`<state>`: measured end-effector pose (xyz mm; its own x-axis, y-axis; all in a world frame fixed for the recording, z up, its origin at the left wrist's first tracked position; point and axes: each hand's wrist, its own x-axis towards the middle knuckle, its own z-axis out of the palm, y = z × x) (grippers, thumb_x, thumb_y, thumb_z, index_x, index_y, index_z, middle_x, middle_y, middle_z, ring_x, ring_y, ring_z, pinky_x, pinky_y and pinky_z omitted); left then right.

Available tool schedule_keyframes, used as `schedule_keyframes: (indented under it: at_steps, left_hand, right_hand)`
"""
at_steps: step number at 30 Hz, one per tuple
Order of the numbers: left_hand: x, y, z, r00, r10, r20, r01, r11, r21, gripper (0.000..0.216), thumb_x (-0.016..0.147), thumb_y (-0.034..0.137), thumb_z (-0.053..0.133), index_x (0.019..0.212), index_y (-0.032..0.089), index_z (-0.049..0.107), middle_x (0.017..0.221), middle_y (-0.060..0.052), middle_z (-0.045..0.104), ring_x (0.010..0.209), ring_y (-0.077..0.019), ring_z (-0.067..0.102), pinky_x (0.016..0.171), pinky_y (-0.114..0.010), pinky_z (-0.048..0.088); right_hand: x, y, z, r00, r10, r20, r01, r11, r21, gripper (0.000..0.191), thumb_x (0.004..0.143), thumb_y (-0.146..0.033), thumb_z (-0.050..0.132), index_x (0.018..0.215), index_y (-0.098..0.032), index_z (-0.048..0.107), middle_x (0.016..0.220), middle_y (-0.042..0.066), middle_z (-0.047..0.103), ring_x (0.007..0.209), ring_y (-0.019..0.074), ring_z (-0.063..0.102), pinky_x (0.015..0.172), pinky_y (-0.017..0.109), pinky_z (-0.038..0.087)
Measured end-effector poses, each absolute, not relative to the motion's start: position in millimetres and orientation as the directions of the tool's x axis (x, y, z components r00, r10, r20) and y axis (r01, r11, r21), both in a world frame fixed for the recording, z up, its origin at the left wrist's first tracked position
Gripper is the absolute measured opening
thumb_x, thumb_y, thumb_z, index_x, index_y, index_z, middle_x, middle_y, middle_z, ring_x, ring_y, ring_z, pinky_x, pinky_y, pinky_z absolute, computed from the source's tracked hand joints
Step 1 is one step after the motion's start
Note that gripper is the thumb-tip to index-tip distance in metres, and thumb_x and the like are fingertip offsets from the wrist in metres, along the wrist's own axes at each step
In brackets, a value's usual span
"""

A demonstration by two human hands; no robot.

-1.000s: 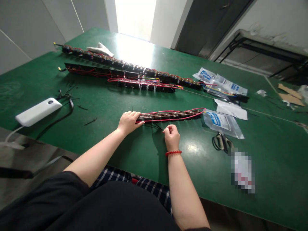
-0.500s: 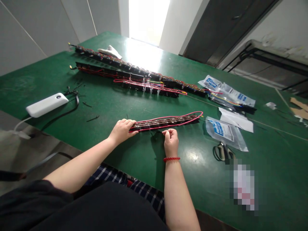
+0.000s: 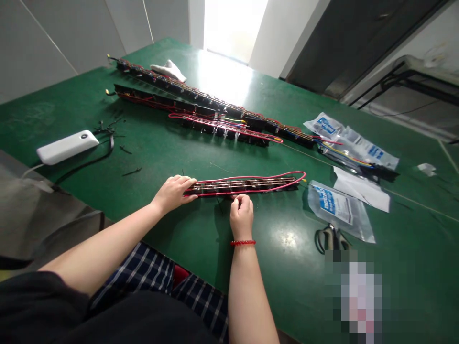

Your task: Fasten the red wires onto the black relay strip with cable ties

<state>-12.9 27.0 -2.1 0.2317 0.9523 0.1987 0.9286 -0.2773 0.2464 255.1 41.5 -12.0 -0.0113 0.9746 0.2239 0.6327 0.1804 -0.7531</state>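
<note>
While other wired strips (image 3: 222, 126) lie farther back on the tabletop (image 3: 150, 153), I judge the near strip (image 3: 251, 184) unfinished: my left hand (image 3: 174, 191) lies flat, fingers spread, on its end, and my right hand (image 3: 241, 216) has its grip pinched shut at the strip's near edge.

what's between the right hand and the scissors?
Head view: only bare green table between the right hand and the scissors, with a patch of glare on it. Nothing lies there.

A pixelated patch (image 3: 353, 291) covers part of the scissors (image 3: 327, 237) by the worktop's (image 3: 201, 239) front edge. The grip of the right hand (image 3: 241, 217) hides what it pinches.
</note>
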Motion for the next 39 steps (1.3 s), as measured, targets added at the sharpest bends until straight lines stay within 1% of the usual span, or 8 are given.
schedule_keyframes:
  at_steps: [10,15,21,24,29,34,37,39]
  left_hand:
    - [-11,25,-4,0.227,0.951,0.210,0.936,-0.273,0.223,0.041,0.089,0.046,0.062,0.124,0.026,0.057,0.117,-0.007,0.069,0.100,-0.0263,0.062,0.089,-0.041,0.048]
    - [-10,25,-2,0.215,0.952,0.219,0.941,-0.262,0.216,0.040,0.088,0.047,0.063,0.122,0.025,0.059,0.114,-0.008,0.068,0.099,-0.0268,0.060,0.088,-0.041,0.047]
    - [-9,25,4,0.208,0.955,0.211,0.940,-0.255,0.227,0.039,0.089,0.048,0.062,0.120,0.025,0.059,0.115,-0.007,0.068,0.100,-0.0263,0.059,0.087,-0.039,0.046]
    - [-9,24,6,0.212,0.952,0.221,0.941,-0.260,0.216,0.041,0.090,0.049,0.061,0.122,0.024,0.059,0.114,-0.007,0.069,0.100,-0.0263,0.059,0.086,-0.039,0.045]
    - [-11,24,5,0.216,0.952,0.217,0.934,-0.266,0.237,0.042,0.091,0.049,0.060,0.125,0.025,0.058,0.115,-0.007,0.069,0.101,-0.0273,0.060,0.084,-0.039,0.045]
    - [-14,25,5,0.210,0.956,0.206,0.933,-0.259,0.250,0.043,0.091,0.049,0.059,0.126,0.024,0.058,0.117,-0.007,0.068,0.100,-0.0271,0.060,0.084,-0.040,0.044]
    - [-14,25,6,0.208,0.957,0.200,0.936,-0.255,0.244,0.044,0.091,0.050,0.060,0.125,0.024,0.058,0.115,-0.008,0.069,0.100,-0.0274,0.060,0.083,-0.040,0.044]
    - [-13,26,7,0.210,0.959,0.192,0.938,-0.253,0.235,0.044,0.091,0.050,0.059,0.126,0.024,0.058,0.115,-0.008,0.069,0.098,-0.0275,0.060,0.083,-0.041,0.044]
  right_hand:
    - [252,37,-7,0.013,0.970,0.244,0.647,0.178,-0.741,0.010,0.094,-0.027,0.038,0.092,-0.023,0.047,0.091,0.007,0.070,0.084,0.0212,0.064,0.076,0.033,0.046]
    - [245,32,-8,-0.076,0.941,0.330,0.730,0.278,-0.624,0.010,0.095,-0.026,0.039,0.091,-0.023,0.049,0.087,0.006,0.070,0.081,0.0212,0.065,0.078,0.034,0.048]
    - [238,19,-4,-0.292,0.878,0.380,0.652,0.474,-0.592,0.009,0.094,-0.020,0.043,0.096,-0.025,0.050,0.102,0.007,0.074,0.109,0.0241,0.066,0.093,0.040,0.052]
    - [237,15,-2,-0.298,0.888,0.350,0.648,0.458,-0.609,0.008,0.094,-0.020,0.043,0.093,-0.026,0.049,0.105,0.008,0.075,0.116,0.0248,0.066,0.093,0.040,0.053]
    - [235,12,-2,-0.247,0.926,0.287,0.596,0.378,-0.708,0.007,0.095,-0.023,0.043,0.094,-0.026,0.049,0.120,0.010,0.072,0.106,0.0220,0.072,0.089,0.037,0.056]
    - [232,17,-3,-0.208,0.960,0.187,0.489,0.268,-0.830,0.005,0.095,-0.027,0.044,0.093,-0.025,0.048,0.121,0.010,0.069,0.100,0.0204,0.074,0.086,0.035,0.056]
    - [231,18,-5,-0.197,0.963,0.182,0.478,0.257,-0.840,0.007,0.095,-0.026,0.044,0.091,-0.024,0.048,0.120,0.010,0.067,0.098,0.0202,0.074,0.087,0.037,0.056]
    - [231,18,-6,-0.201,0.956,0.213,0.504,0.287,-0.814,0.007,0.095,-0.025,0.044,0.092,-0.025,0.049,0.117,0.009,0.069,0.103,0.0214,0.072,0.090,0.039,0.055]
